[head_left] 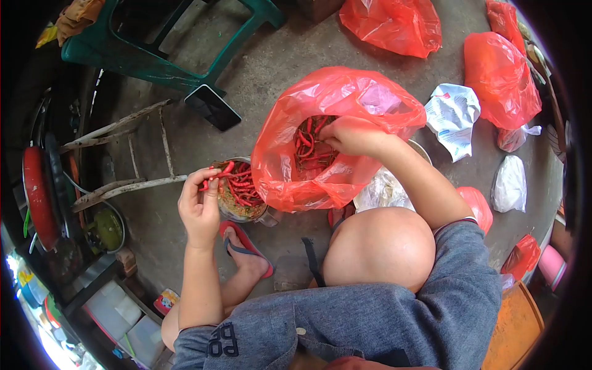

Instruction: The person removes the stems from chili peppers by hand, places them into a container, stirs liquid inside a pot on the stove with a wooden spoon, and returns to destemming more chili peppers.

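My left hand [202,206] is closed on a red chili pepper, its fingertips pinched just left of a metal bowl [250,216]. Red chilies [242,185] lie heaped in that bowl over paler, yellowish bits. My right hand [351,135] reaches into an open red plastic bag [277,142], fingers bent down at more chilies [306,148] inside. Whether those fingers grip a chili cannot be made out. The bag's rim stands up around the right wrist, beside the bowl.
A phone [213,108] lies on the concrete floor by a green plastic chair [142,71]. Other red bags [394,24], a crumpled white-and-blue wrapper [453,117] and a white bag [510,184] lie on the far and right sides. A metal rack [126,145] stands left.
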`<action>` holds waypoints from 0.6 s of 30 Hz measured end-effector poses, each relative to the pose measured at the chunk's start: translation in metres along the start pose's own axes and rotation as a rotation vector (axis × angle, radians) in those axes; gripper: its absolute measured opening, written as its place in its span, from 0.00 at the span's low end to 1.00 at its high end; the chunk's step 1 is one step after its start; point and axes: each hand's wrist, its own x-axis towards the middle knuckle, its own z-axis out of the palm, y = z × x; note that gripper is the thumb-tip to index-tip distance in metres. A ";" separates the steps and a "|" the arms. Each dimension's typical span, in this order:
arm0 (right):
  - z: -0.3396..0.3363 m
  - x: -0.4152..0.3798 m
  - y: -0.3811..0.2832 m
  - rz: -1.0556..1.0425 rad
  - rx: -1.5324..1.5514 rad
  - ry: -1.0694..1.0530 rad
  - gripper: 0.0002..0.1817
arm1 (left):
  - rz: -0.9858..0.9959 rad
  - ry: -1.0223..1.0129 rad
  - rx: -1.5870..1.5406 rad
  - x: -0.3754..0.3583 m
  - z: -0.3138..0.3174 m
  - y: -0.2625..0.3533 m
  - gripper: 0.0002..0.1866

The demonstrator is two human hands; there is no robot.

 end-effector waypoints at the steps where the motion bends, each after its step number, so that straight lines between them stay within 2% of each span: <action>1: 0.002 -0.007 -0.007 0.260 0.116 0.083 0.16 | -0.085 -0.098 0.136 0.001 -0.011 0.001 0.04; 2: 0.005 -0.006 -0.009 0.377 -0.057 0.132 0.19 | -0.171 -0.197 0.270 0.000 -0.017 0.002 0.04; 3: 0.009 0.002 -0.004 0.375 -0.056 0.130 0.19 | -0.112 -0.280 0.438 -0.001 -0.019 0.000 0.06; 5: 0.022 0.022 0.011 0.280 -0.231 0.120 0.21 | -0.215 -0.387 0.572 -0.009 -0.015 -0.007 0.07; 6: 0.023 0.024 0.006 0.282 -0.231 0.118 0.21 | -0.199 -0.453 0.614 -0.012 -0.015 -0.015 0.09; 8: 0.025 0.028 -0.003 0.159 -0.161 0.082 0.19 | -0.151 -0.480 0.639 -0.016 -0.012 -0.026 0.11; 9: 0.032 0.042 0.016 0.160 -0.160 0.080 0.19 | -0.101 -0.506 0.665 -0.017 -0.010 -0.030 0.13; 10: 0.043 0.067 0.049 0.012 -0.343 0.023 0.17 | 0.013 -0.542 0.713 -0.018 -0.013 -0.039 0.16; 11: 0.047 0.074 0.062 -0.063 -0.433 -0.012 0.16 | 0.010 -0.543 0.714 -0.017 -0.012 -0.035 0.16; 13: 0.050 0.082 0.072 -0.276 -0.682 0.003 0.16 | -0.286 -0.498 0.579 -0.013 -0.008 -0.019 0.17; 14: 0.052 0.087 0.076 -0.416 -0.840 0.048 0.17 | -0.291 -0.490 0.585 -0.011 -0.008 -0.017 0.17; 15: 0.052 0.087 0.076 -0.428 -0.836 0.042 0.17 | -0.301 -0.459 0.536 -0.008 -0.008 -0.015 0.18; 16: 0.049 0.084 0.069 -0.292 -0.676 0.002 0.16 | -0.312 -0.430 0.488 -0.007 -0.009 -0.013 0.18; 18: 0.042 0.075 0.052 -0.161 -0.514 -0.038 0.15 | -0.332 -0.343 0.471 -0.001 -0.010 -0.005 0.18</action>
